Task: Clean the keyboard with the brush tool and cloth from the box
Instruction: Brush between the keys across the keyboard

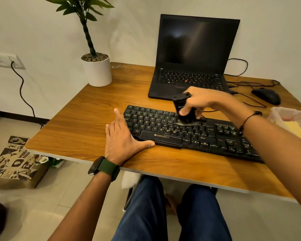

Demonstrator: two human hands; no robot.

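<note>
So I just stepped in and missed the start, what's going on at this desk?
A person seated at the wooden table is cleaning the black keyboard. Their right hand grips a black brush tool and holds its bristles down on the middle keys. Their left hand lies flat, fingers straight, against the keyboard's left end. An open laptop, a mouse and a potted plant sit behind. No cloth is in use.

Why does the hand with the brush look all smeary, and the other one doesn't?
Head view: the right hand and brush tool are motion-blurred over the keyboard; the left hand, flat on the table, looks sharp; the wide lens bends the edges.
</note>
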